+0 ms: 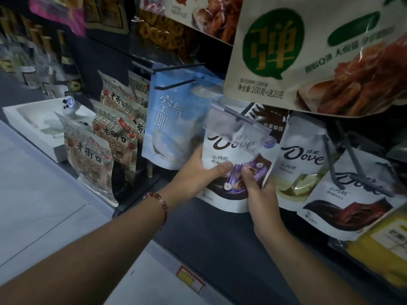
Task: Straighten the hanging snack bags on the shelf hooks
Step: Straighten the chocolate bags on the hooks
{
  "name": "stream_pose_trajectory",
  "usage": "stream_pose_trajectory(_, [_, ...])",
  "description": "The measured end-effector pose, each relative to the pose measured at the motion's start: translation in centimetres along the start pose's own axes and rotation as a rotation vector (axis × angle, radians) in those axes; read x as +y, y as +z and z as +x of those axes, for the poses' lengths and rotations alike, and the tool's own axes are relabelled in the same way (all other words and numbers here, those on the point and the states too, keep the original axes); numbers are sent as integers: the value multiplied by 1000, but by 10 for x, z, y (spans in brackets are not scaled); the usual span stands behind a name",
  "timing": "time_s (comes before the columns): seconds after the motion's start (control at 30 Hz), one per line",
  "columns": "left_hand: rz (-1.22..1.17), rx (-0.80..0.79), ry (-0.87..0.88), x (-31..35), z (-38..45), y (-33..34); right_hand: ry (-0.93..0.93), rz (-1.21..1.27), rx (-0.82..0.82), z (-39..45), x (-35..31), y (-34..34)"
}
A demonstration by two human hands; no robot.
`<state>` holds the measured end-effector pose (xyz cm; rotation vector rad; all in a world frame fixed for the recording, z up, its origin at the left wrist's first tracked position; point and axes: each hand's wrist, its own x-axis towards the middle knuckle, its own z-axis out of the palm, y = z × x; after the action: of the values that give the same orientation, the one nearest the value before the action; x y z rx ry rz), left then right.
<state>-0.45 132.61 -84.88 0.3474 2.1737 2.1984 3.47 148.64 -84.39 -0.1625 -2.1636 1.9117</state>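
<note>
item: purple dove bag (pixel 236 164), hanging on a hook (pixel 240 117) at mid shelf, behind a clear price flap (pixel 229 126); it sits tilted, top leaning left.

left hand (pixel 198 172): grip clenched on the bag's left edge, thumb across the front, fingers behind. beaded bracelet (pixel 160 202) on the wrist.

right hand (pixel 258 188): grip clenched on the bag's lower right corner, thumb on the front.

neighbours: blue bag (pixel 171 126) just left, on its own hook and touching the purple bag's upper left; green dove bag (pixel 301 170) just right; red dove bag (pixel 348 199) further right and nearer, tilted; large tan bag (pixel 308 56) overhead, near; round-snack bags (pixel 103 155) in a row far left. yellow price tag (pixel 190 279) on the shelf edge below.

step in hand (judged): squaring the purple bag on its hook.

handling notes:
- hold by the edges, not the filled middle, so the contents are not crushed.
- swing the bottom left until the printed name reads level, then let it hang free to check.
- keep the hang hole seated on the hook; whether it is fully seated cannot be told behind the flap.
- ease it clear of the blue bag so the two fronts do not overlap.
- the red dove bag looks next in need.
</note>
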Motion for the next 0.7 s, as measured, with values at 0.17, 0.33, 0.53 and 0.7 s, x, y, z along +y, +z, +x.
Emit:
stream_pose_trajectory(0.17, [102,-118,62,-4,2,-18,19,-37,-56,-7,1,0])
stream_pose_trajectory(0.33, [322,-210,147,-3,6,-31,-57,-204,-109,-10,12,1])
stream_pose_trajectory(0.53, [326,-184,59,-15,22,-34,-107,-223,-18,1,23,8])
stream_pose_trajectory(0.7, [268,-35,39,-26,22,-21,-87,-162,2,14,20,14])
